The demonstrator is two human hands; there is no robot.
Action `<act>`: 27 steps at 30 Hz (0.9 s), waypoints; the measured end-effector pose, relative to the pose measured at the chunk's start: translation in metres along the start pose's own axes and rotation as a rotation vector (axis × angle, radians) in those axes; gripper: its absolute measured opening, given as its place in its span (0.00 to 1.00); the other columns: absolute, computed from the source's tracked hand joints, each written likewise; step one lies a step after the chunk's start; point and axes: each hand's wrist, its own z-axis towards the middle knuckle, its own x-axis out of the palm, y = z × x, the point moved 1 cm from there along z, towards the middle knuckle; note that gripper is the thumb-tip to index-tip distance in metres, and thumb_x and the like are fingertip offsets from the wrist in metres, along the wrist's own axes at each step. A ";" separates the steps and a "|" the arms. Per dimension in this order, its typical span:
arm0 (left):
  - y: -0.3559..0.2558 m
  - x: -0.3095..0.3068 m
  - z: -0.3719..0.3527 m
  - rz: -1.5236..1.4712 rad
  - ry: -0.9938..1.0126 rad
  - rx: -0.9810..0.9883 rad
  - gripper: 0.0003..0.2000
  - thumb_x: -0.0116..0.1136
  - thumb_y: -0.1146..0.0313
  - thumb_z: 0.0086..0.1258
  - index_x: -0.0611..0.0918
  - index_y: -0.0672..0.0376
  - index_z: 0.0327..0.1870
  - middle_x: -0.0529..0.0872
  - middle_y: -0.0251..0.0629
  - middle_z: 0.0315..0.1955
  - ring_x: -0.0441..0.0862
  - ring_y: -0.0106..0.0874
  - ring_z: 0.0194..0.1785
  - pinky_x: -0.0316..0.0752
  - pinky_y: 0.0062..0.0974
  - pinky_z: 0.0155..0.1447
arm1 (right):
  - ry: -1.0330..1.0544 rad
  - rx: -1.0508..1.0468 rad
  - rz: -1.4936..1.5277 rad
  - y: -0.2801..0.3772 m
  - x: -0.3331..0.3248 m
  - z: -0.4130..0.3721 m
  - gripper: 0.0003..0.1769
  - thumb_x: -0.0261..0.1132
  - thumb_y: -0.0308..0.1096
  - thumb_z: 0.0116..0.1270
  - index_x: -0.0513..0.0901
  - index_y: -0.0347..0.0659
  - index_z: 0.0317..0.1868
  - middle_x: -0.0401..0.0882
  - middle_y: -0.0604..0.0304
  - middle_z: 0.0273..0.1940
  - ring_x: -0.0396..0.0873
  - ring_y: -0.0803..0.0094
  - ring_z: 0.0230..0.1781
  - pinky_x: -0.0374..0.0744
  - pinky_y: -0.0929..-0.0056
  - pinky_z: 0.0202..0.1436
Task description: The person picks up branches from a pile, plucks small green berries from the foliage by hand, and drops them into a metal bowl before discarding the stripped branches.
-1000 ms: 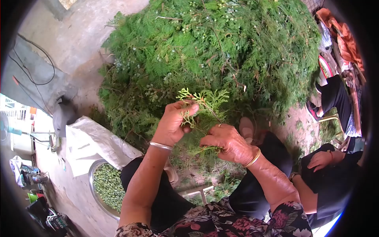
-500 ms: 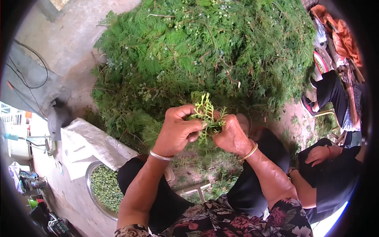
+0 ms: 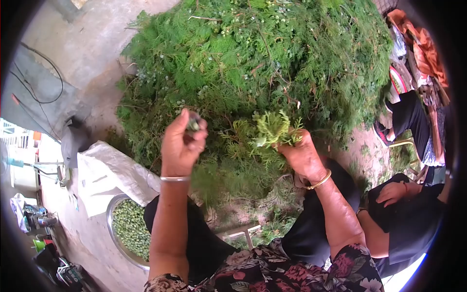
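My left hand [image 3: 177, 148] is raised at the near edge of the heap, fingers curled round a few small greenish cones [image 3: 193, 123], slightly blurred. To its right, my right hand [image 3: 305, 156] is closed on the stem end of a leafy evergreen sprig [image 3: 272, 129], whose flat yellow-green fronds fan out above the fingers. The hands are well apart. Behind them rises a large heap of cut evergreen branches [image 3: 253, 58] with small pale cones among the foliage. A metal basin [image 3: 113, 228] at lower left contains many loose green cones [image 3: 131, 228].
A white sack [image 3: 114, 168] lies beside the basin. On the right sit other people, one with a hand [image 3: 393, 193] resting on dark clothing. A low stool frame [image 3: 249, 234] shows between my knees. Cables [image 3: 58, 92] hang at upper left.
My hands have come apart from where they met at the sprig. The left has moved left with cones in its fingers; the right has shifted slightly right, keeping the sprig.
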 end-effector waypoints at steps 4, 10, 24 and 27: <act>0.039 0.000 -0.003 -0.009 0.183 -0.175 0.17 0.56 0.56 0.70 0.80 0.64 0.36 0.82 0.51 0.31 0.80 0.31 0.26 0.72 0.16 0.18 | -0.002 -0.066 0.028 -0.002 -0.009 0.001 0.05 0.65 0.23 0.60 0.83 0.33 0.36 0.82 0.66 0.29 0.71 0.83 0.30 0.73 0.76 0.35; 0.059 0.055 -0.026 0.548 0.177 0.116 0.08 0.64 0.72 0.62 0.79 0.67 0.37 0.79 0.37 0.25 0.73 0.19 0.22 0.61 0.14 0.19 | 0.047 -0.014 -0.030 0.005 -0.008 0.000 0.06 0.64 0.22 0.60 0.82 0.33 0.39 0.83 0.67 0.30 0.72 0.84 0.32 0.73 0.76 0.37; 0.036 0.022 -0.005 0.084 -0.069 0.001 0.05 0.57 0.71 0.66 0.78 0.62 0.36 0.80 0.39 0.27 0.76 0.23 0.22 0.67 0.15 0.18 | 0.005 0.090 0.238 0.003 -0.010 0.002 0.10 0.66 0.20 0.59 0.83 0.38 0.41 0.83 0.70 0.37 0.74 0.83 0.37 0.73 0.78 0.43; 0.061 0.012 -0.005 0.134 -0.022 -0.173 0.05 0.59 0.72 0.63 0.79 0.63 0.37 0.82 0.42 0.29 0.80 0.27 0.25 0.74 0.19 0.21 | -0.055 0.066 0.334 0.003 -0.014 0.002 0.12 0.65 0.19 0.59 0.83 0.39 0.43 0.83 0.71 0.39 0.75 0.83 0.39 0.72 0.79 0.45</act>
